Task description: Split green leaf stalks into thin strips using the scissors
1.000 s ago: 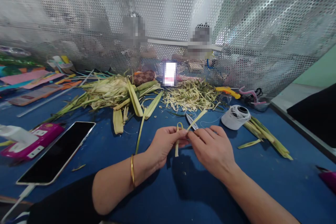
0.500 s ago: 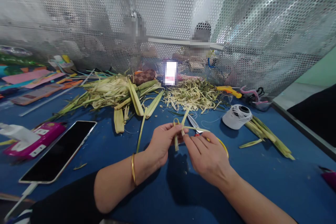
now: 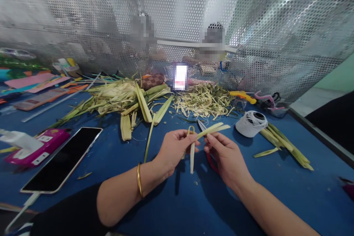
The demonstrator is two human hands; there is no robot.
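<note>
My left hand (image 3: 175, 149) is closed, thumb and fingers pinching pale green leaf strips (image 3: 192, 156) where they cross. One strip bends into a small loop above the thumb, and an end hangs below it. Other strip ends (image 3: 217, 127) point right, over the fingertips of my right hand (image 3: 226, 155). That hand is closed too, its thumb and forefinger pinched on the strips. Scissors (image 3: 202, 125) lie on the table behind my right hand; their blades and part of a red handle show, the rest is covered.
Leaves lie heaped (image 3: 110, 97) at back left, with shredded strips (image 3: 203, 99) beside them. A white thread spool (image 3: 250, 125) and long leaves (image 3: 287, 145) are on the right. A phone (image 3: 63, 158) and pink power strip (image 3: 38, 147) occupy the left. Perforated sheeting (image 3: 177, 14) stands behind.
My right hand has turned, so its thumb now shows and its back is less visible. The strip ends that stood up now point right, and a strip hangs lower.
</note>
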